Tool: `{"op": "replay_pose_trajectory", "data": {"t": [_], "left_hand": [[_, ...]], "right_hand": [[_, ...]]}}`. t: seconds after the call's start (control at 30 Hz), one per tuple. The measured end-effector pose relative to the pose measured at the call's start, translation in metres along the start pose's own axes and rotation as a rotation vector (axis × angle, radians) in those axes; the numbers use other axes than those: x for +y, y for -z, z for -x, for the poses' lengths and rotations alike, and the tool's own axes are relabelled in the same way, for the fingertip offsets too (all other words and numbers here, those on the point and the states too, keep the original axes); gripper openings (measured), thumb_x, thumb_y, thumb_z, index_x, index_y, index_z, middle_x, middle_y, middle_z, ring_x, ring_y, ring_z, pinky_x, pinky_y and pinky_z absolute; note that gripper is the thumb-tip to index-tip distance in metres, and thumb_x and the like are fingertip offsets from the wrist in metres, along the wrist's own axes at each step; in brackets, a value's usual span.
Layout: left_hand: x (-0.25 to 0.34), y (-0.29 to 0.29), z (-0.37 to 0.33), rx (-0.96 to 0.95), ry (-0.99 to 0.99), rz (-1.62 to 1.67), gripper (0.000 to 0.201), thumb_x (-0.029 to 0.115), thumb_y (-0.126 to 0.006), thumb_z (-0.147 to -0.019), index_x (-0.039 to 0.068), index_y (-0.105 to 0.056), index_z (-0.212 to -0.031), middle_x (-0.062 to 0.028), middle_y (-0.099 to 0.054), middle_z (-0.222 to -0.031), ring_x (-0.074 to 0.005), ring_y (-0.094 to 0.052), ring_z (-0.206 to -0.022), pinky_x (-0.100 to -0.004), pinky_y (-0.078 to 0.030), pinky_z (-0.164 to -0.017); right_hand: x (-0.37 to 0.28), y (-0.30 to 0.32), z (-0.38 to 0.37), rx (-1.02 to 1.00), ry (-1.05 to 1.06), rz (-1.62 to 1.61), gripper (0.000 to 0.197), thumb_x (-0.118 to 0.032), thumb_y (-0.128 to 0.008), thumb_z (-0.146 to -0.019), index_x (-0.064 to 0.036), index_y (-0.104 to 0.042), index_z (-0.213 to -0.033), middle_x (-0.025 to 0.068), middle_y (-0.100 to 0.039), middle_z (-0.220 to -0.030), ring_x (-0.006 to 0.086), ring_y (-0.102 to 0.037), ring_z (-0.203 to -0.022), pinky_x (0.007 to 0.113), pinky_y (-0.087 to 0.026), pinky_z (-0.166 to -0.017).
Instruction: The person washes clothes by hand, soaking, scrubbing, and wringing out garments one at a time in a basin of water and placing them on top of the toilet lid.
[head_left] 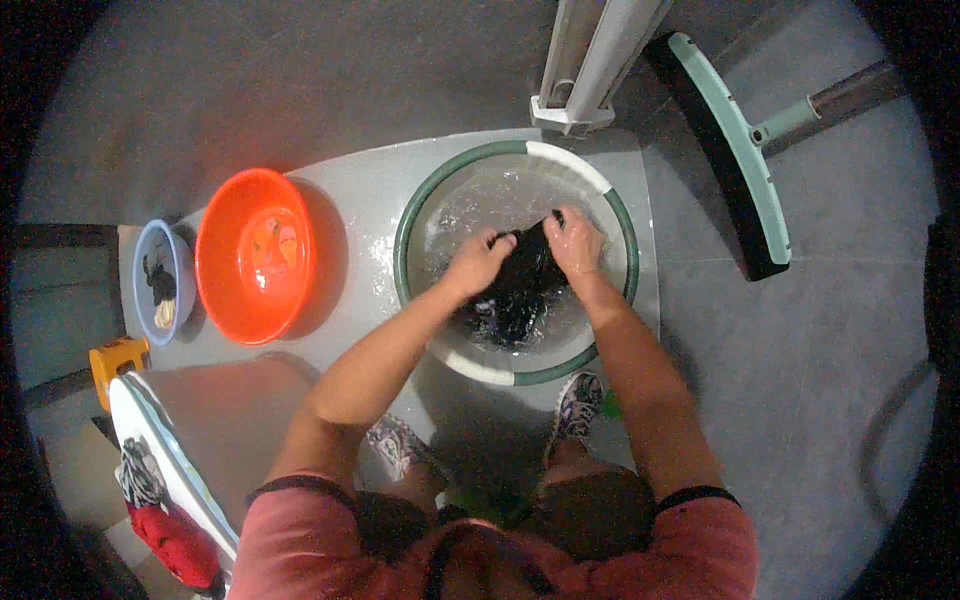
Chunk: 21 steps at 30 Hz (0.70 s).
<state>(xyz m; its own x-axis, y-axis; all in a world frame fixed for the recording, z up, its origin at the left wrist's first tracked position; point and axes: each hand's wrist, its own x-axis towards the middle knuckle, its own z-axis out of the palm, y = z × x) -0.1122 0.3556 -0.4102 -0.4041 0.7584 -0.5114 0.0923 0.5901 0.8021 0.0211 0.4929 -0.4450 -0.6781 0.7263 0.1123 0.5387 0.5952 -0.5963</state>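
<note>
A wet black cloth item (520, 275) hangs between my two hands, its lower part in the water of a round basin (402, 235) with a green and white rim. My left hand (478, 263) is closed on the cloth's left upper edge, thumb pointing inward. On the other side my right hand (574, 241) grips the cloth's top right corner. Both hands are above the water, inside the rim. What kind of garment the cloth is, I cannot make out. Splashes and ripples show around it.
An orange basin (215, 255) stands to the left, beside a small blue basin (140, 285) holding dark and cream cloth. A white board-like surface (150, 420) at lower left bears red cloth (175, 540). Beyond the rim are a white post (580, 75) and a green floor squeegee (735, 140).
</note>
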Motion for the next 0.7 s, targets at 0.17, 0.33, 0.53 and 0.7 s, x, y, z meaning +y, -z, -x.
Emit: {"op": "replay_pose_trajectory", "data": {"t": [0.17, 0.33, 0.53, 0.7], "left_hand": [[-0.052, -0.011, -0.01, 0.244, -0.05, -0.388, 0.047, 0.029, -0.056, -0.083, 0.004, -0.053, -0.122, -0.0261, -0.061, -0.103, -0.0386, -0.059, -0.097, -0.0426, -0.045, -0.088], [-0.084, -0.019, -0.054, 0.01, 0.411, 0.572, 0.041, 0.024, -0.055, -0.079, 0.005, -0.059, -0.114, -0.0156, -0.063, -0.109, -0.0283, -0.061, -0.096, -0.0439, -0.046, -0.088], [-0.038, 0.0, -0.014, -0.296, -0.003, 0.95, 0.036, 0.036, -0.048, -0.089, 0.007, -0.06, -0.107, -0.0109, -0.062, -0.103, -0.024, -0.061, -0.095, -0.0396, -0.049, -0.084], [-0.027, -0.02, -0.004, -0.171, 0.117, 1.016, 0.035, 0.032, -0.045, -0.091, 0.006, -0.061, -0.106, -0.011, -0.062, -0.102, -0.0228, -0.06, -0.093, -0.0371, -0.05, -0.081]], "right_hand": [[-0.007, -0.006, 0.038, -0.193, 0.204, 0.152, 0.051, -0.013, -0.063, -0.074, -0.0142, -0.053, -0.124, 0.0226, -0.044, -0.127, 0.0415, -0.047, -0.112, 0.047, -0.041, -0.093], [0.023, -0.022, 0.001, -0.331, -0.238, -0.158, 0.034, -0.015, -0.059, -0.077, -0.0111, -0.062, -0.111, 0.0193, -0.061, -0.109, 0.0357, -0.059, -0.101, 0.042, -0.047, -0.086], [-0.155, 0.037, 0.04, -0.169, 0.326, -0.304, 0.013, -0.019, -0.068, -0.068, -0.0135, -0.065, -0.079, 0.0049, -0.058, -0.078, 0.0258, -0.061, -0.072, 0.037, -0.05, -0.063], [-0.129, 0.007, 0.018, 0.123, 0.547, -0.257, 0.009, -0.021, -0.067, -0.067, -0.0154, -0.06, -0.069, 0.0032, -0.058, -0.071, 0.0239, -0.06, -0.063, 0.036, -0.049, -0.055]]}}
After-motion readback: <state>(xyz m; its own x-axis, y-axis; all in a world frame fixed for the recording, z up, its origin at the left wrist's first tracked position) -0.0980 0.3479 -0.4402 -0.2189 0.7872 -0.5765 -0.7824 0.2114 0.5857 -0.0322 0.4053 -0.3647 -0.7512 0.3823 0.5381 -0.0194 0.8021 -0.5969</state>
